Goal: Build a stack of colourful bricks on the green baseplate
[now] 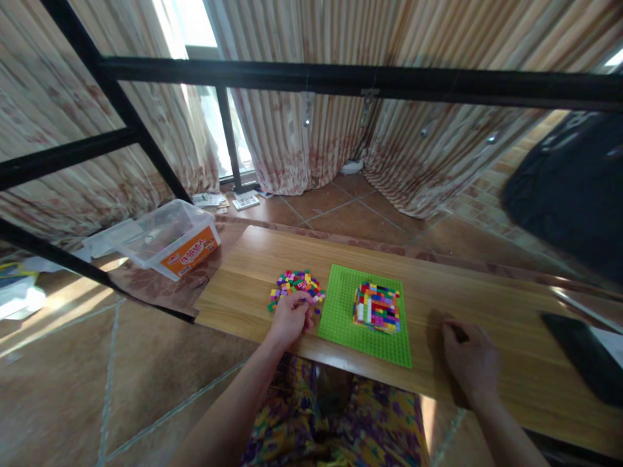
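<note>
My left hand (291, 318) is at the near edge of a loose pile of small colourful toy bricks (298, 280). Its thumb and fingers are pinched together, and whatever may be between them is too small to make out. To the right of the pile lies a green baseplate (335, 314), bearing a block-shaped build of multicoloured bricks (377, 308) stacked in layers. My right hand (471, 358) rests on the table to the right of the baseplate, its fingers curled in loosely, with nothing visible in them.
The wooden table (516, 337) carries a dark flat object (581, 357) at its right end. On the floor to the left stands a clear plastic box (170, 233) with an orange label. A black metal frame (321, 78) crosses before the curtains (311, 143).
</note>
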{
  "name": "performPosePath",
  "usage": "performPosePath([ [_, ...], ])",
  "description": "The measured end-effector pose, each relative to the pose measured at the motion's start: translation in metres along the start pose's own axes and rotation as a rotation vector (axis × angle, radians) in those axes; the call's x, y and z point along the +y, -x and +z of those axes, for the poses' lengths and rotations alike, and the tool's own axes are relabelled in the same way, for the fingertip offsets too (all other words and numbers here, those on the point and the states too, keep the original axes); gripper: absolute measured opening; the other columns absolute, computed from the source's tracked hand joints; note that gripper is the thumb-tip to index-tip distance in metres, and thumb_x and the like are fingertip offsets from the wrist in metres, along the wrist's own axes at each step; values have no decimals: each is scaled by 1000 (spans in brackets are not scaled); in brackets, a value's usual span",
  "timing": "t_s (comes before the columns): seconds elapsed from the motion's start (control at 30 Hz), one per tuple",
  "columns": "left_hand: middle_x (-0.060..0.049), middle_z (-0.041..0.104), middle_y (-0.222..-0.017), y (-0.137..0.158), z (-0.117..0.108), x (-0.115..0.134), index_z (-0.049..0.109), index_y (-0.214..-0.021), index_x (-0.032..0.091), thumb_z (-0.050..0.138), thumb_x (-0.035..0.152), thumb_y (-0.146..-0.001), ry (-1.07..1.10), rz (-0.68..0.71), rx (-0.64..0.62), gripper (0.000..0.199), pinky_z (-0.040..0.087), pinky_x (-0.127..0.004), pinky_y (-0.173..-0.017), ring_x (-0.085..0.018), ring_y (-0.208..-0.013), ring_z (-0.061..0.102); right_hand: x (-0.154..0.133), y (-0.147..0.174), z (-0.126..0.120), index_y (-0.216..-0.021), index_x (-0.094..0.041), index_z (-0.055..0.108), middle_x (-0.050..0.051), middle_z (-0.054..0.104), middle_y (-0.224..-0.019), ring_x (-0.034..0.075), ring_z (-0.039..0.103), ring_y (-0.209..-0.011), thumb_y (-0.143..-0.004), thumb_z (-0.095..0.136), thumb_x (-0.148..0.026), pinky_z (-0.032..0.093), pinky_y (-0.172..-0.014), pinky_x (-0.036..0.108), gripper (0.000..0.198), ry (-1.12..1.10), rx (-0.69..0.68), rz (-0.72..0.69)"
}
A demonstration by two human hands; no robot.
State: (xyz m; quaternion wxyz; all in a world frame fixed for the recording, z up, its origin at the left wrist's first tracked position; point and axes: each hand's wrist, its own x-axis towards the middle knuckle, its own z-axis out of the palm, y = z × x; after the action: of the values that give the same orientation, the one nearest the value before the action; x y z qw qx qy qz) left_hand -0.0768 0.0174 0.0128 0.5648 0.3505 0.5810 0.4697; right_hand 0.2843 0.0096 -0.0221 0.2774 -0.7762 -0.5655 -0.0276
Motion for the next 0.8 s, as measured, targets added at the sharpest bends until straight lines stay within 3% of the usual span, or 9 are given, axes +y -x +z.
performPosePath([
  [0.43, 7, 52, -47, -1, 1, -6, 67, -93, 19, 61, 33, -82, -102, -28, -34, 18, 32, -17, -32, -8, -32, 47, -1, 0, 0, -87, -17, 71, 12, 67, -89, 23, 57, -72, -81, 45, -43, 42, -65, 34, 38, -14, 14, -5],
  [0.8, 7, 53, -45, 6, 12, 1, 72, -101, 18, 60, 32, -84, -120, -10, 98, 25, 35, -18, -35, -8, -32, 45, 1, 0, -1, -85, -16, 71, 12, 67, -87, 24, 58, -74, -81, 45, -44, 42, -66, 34, 38, -6, 5, -16],
])
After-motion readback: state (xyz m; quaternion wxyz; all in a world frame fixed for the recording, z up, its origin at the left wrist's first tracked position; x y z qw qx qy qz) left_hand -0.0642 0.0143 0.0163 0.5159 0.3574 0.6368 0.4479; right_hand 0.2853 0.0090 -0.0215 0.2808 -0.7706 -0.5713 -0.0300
